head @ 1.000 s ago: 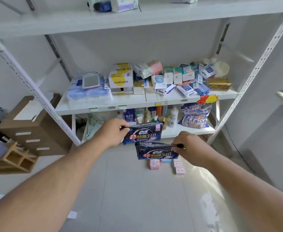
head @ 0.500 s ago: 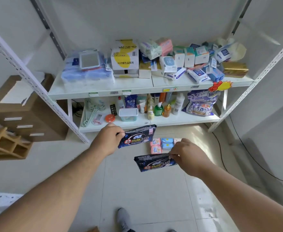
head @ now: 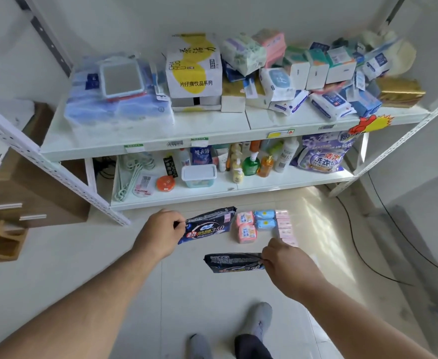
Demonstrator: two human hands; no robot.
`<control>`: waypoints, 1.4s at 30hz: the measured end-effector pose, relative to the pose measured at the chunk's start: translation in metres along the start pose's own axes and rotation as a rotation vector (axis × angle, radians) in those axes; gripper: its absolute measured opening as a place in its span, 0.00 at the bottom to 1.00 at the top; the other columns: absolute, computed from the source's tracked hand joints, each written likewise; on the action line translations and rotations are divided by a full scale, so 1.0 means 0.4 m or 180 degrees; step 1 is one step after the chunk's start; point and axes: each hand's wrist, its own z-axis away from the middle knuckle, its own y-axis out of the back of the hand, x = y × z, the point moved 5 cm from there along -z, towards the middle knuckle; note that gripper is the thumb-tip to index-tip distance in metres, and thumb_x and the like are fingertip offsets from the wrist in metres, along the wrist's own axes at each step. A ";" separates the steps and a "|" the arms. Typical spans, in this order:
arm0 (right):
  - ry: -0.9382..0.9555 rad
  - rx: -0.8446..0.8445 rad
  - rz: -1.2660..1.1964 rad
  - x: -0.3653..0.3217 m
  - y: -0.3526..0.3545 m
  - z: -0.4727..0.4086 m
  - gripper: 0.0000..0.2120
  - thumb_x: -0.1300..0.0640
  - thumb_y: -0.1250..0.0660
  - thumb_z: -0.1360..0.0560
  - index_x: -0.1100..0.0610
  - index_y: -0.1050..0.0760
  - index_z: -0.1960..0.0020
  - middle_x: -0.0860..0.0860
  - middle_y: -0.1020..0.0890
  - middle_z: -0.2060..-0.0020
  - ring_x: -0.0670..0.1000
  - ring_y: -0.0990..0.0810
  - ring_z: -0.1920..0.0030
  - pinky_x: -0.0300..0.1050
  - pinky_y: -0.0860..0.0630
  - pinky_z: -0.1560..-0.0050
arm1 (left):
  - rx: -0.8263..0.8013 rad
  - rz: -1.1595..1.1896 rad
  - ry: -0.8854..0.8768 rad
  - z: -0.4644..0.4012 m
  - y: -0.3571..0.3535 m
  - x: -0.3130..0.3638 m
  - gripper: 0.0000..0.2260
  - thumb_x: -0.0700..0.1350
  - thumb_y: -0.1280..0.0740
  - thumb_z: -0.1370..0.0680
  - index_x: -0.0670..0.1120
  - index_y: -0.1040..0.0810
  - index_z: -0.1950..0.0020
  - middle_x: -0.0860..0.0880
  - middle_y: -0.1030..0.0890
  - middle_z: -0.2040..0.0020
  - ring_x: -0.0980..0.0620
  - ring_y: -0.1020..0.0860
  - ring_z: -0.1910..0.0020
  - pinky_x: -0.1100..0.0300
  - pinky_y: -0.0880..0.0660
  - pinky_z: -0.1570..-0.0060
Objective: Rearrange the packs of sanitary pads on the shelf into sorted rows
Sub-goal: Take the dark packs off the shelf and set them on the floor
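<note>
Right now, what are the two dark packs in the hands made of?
Both look like thin, glossy plastic film. The left pack shines and wrinkles where the left hand pinches it. The right pack sags and creases from the right hand.

The left hand (head: 160,233) covers the left end of the upper dark pack (head: 208,225), and its fingertips are out of sight behind the wrapper. The right hand (head: 284,260) hides the right end of the lower dark pack (head: 233,263), whose print is too blurred to read. Right of the upper dark pack, the small pink boxes (head: 285,225) on the floor are overexposed and partly behind the right hand. Both grey shoes (head: 258,321) are partly cut off below.
</note>
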 end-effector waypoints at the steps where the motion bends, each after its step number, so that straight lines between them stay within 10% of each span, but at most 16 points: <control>1: 0.0043 -0.0026 0.0048 0.014 -0.014 -0.028 0.06 0.59 0.40 0.22 0.54 0.24 0.53 0.50 0.25 0.53 0.58 0.20 0.60 0.53 0.23 0.63 | -0.0017 -0.0016 -0.0006 -0.025 -0.013 0.001 0.09 0.40 0.35 0.24 0.50 0.18 0.60 0.54 0.22 0.58 0.54 0.24 0.59 0.59 0.27 0.59; 11: 0.0561 -0.0150 0.0260 0.191 -0.250 -0.364 0.14 0.62 0.22 0.43 0.52 0.27 0.67 0.50 0.28 0.68 0.53 0.35 0.82 0.44 0.42 0.84 | -0.0209 -0.0341 0.0026 -0.318 -0.248 -0.064 0.07 0.41 0.34 0.22 0.49 0.18 0.58 0.55 0.22 0.58 0.54 0.24 0.59 0.59 0.28 0.57; 18: 0.0560 0.0108 0.0232 0.309 -0.551 -0.616 0.19 0.66 0.23 0.55 0.53 0.28 0.71 0.51 0.29 0.73 0.55 0.48 0.79 0.39 0.64 0.75 | -0.0467 -0.0416 -0.0050 -0.561 -0.575 -0.269 0.09 0.40 0.33 0.24 0.51 0.20 0.62 0.55 0.23 0.62 0.57 0.25 0.60 0.60 0.30 0.59; 25: 0.0351 0.0332 0.0184 0.412 -0.969 -0.868 0.16 0.67 0.22 0.47 0.56 0.26 0.68 0.52 0.27 0.71 0.56 0.32 0.84 0.36 0.58 0.76 | -0.0622 -0.0497 -0.0162 -0.766 -0.971 -0.512 0.08 0.41 0.34 0.23 0.49 0.17 0.57 0.53 0.22 0.57 0.51 0.24 0.57 0.57 0.27 0.54; 32: 0.0109 0.0331 0.0051 0.498 -1.263 -1.036 0.02 0.65 0.31 0.29 0.59 0.23 0.59 0.60 0.21 0.53 0.62 0.23 0.73 0.49 0.28 0.77 | -0.0591 -0.0362 -0.0181 -0.891 -1.256 -0.697 0.06 0.40 0.32 0.24 0.47 0.16 0.56 0.53 0.25 0.60 0.49 0.25 0.58 0.61 0.35 0.59; 42: 0.0172 0.0719 0.0373 0.551 -1.382 -1.154 0.07 0.64 0.25 0.34 0.58 0.19 0.57 0.54 0.22 0.64 0.59 0.24 0.72 0.41 0.36 0.77 | -0.0648 -0.0213 -0.0301 -0.999 -1.431 -0.780 0.06 0.40 0.33 0.23 0.45 0.16 0.53 0.49 0.20 0.54 0.48 0.23 0.55 0.61 0.30 0.54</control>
